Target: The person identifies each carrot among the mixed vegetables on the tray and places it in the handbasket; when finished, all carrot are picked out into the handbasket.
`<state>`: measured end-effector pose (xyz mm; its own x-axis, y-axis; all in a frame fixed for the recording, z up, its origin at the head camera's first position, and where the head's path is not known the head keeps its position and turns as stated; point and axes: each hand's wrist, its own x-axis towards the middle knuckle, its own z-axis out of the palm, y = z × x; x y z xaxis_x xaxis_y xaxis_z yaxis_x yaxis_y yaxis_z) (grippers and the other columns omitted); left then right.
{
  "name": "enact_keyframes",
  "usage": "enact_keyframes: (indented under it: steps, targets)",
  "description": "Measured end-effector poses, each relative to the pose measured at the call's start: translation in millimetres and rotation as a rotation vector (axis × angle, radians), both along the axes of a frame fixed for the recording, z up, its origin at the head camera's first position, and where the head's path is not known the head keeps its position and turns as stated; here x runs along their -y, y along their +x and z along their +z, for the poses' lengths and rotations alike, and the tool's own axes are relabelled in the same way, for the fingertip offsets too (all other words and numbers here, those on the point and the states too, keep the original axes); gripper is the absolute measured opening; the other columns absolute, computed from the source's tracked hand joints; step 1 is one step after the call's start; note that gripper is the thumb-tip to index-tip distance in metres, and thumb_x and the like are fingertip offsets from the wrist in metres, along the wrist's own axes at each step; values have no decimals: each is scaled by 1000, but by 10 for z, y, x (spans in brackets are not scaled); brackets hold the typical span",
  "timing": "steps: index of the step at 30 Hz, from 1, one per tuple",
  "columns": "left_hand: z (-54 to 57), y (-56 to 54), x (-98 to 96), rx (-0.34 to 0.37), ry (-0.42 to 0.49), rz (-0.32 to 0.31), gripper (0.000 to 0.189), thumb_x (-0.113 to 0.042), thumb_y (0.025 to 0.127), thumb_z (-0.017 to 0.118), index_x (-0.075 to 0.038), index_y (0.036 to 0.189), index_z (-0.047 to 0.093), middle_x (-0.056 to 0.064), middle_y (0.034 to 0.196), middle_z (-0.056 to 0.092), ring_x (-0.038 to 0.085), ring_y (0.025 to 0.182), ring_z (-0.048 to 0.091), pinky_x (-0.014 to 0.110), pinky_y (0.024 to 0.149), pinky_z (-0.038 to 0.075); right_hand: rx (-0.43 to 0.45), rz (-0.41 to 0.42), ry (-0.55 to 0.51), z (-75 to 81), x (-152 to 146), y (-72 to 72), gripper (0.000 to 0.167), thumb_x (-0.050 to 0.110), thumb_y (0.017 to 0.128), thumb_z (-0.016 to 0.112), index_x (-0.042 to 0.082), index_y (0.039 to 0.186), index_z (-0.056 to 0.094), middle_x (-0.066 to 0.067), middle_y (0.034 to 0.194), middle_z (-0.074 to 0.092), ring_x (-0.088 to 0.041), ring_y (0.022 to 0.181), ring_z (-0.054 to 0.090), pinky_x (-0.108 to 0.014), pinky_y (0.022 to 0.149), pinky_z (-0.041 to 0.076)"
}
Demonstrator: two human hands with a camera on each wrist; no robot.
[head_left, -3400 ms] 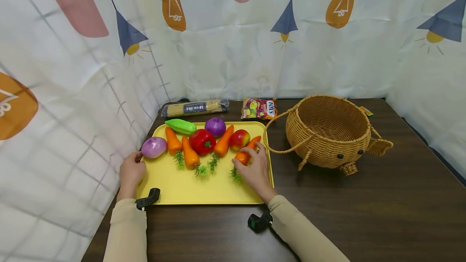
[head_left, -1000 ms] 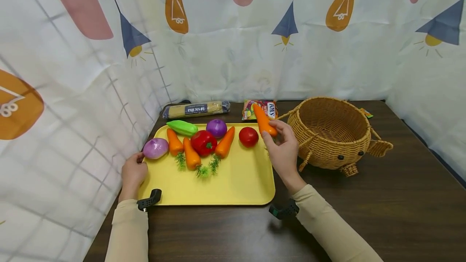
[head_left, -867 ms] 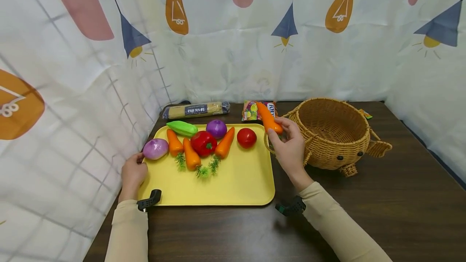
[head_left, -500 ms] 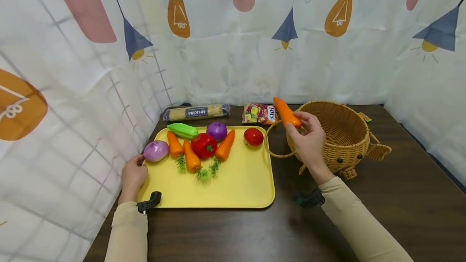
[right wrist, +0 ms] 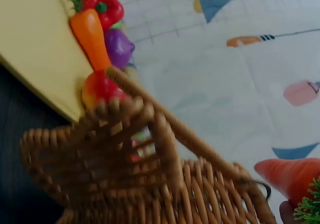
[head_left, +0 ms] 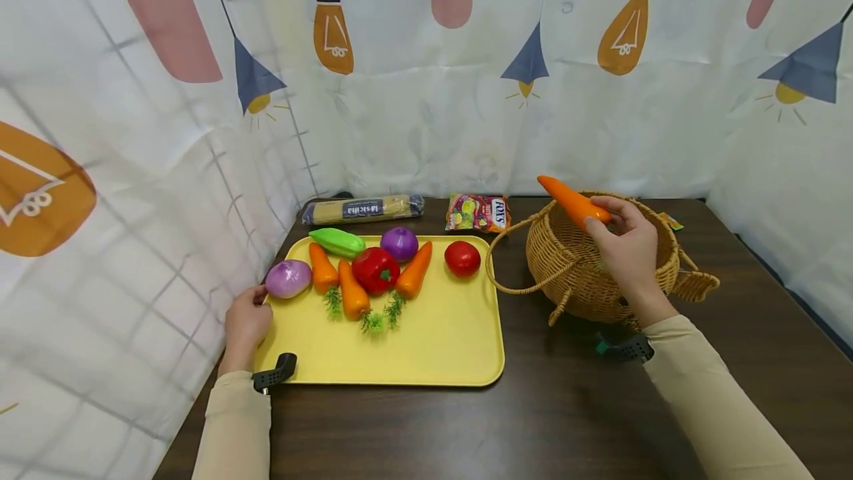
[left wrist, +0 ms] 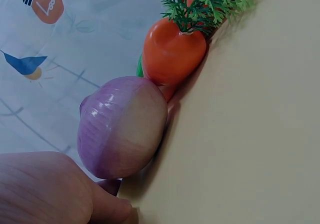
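My right hand (head_left: pixel 629 247) pinches an orange toy carrot (head_left: pixel 571 201) by its thick end, above the opening of the wicker basket (head_left: pixel 580 291). In the right wrist view the carrot (right wrist: pixel 290 176) shows at the right edge with its green leaves, and most of the hand is out of frame. My left hand (head_left: pixel 248 323) grips the left rim of the yellow tray (head_left: pixel 400 361), thumb over the edge, close to a purple-white onion (left wrist: pixel 122 129). On the tray lie more carrots (head_left: pixel 415 270), a red pepper (head_left: pixel 375 270), a purple onion (head_left: pixel 399 244), a green vegetable (head_left: pixel 338 241) and a red apple (head_left: pixel 463 258).
A pack of spaghetti (head_left: pixel 363 209) and a FOX'S candy bag (head_left: pixel 477 213) lie behind the tray. The basket's looped handle (head_left: pixel 496 272) leans out toward the tray's right edge. A small green-orange packet (head_left: pixel 671 221) lies behind the basket. Printed curtains (head_left: pixel 426 110) stand behind and to the left.
My right hand has picked the carrot from beside the apple and carried it right, over the basket. The apple has rolled slightly on the tray. My left hand stays at the rim.
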<state>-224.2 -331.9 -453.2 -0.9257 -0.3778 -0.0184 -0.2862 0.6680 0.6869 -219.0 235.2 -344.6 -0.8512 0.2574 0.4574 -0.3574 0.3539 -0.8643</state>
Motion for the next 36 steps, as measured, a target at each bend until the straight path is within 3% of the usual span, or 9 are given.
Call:
enact_keyframes:
  steps: [14, 22, 36]
  targets:
    - [-13, 6, 18, -8, -22, -6, 46, -4, 93, 39, 11, 136, 47, 31, 126, 53, 44, 113, 48, 55, 98, 37, 70, -71, 28, -4, -476, 95, 37, 16, 95, 62, 4, 130, 62, 5, 122, 59, -4, 101, 57, -8, 74, 48]
    - [-19, 15, 6, -8, -35, -18, 48, -5, 92, 37, 12, 137, 46, 31, 128, 52, 45, 115, 48, 55, 99, 37, 107, -39, 6, -15, -617, 86, 41, 20, 94, 64, 3, 132, 60, 2, 124, 57, -5, 102, 56, -8, 73, 48]
    - [-14, 9, 14, -13, -30, -17, 47, -4, 93, 38, 12, 137, 46, 31, 129, 52, 46, 117, 47, 56, 100, 36, 111, 10, -12, -29, -690, 80, 38, 19, 93, 67, 7, 129, 62, 16, 113, 63, 0, 102, 57, -8, 76, 47]
